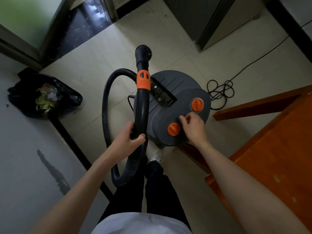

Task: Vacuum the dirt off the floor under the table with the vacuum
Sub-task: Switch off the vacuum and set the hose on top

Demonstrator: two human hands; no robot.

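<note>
Head view looks straight down on the vacuum [175, 105], a grey round canister standing on the pale tile floor [94, 53] right in front of the person's feet. Two orange knobs sit on its lid, one [197, 105] farther out, one [173, 129] nearer. Right hand [194, 126] hovers over the lid just beside the nearer knob, fingers [183, 118] loosely curled with thumb and forefinger drawn close; whether they touch the lid or pinch anything, I cannot tell. Left hand [129, 139] is wrapped around the black wand [142, 105], fingers clamped on its curved grip. An orange collar [143, 80] rings the wand higher up, and the nozzle [143, 51] with its brush points away over the floor. Ribbed hose [108, 98] loops out to the left and back down past the left wrist.

Out to the right, a black cord [221, 92] lies in a loose tangle on the tiles, just beside the canister, and trails off toward the far wall. Orange wooden worktop [273, 149] fills the right edge, its corner close to the vacuum. On the left, a dark bag [45, 97] full of rubbish sits open by the wall. Grey cabinet [211, 19] stands at the top. Dark threshold strip [79, 29] at upper left carries scattered bits of dirt.
</note>
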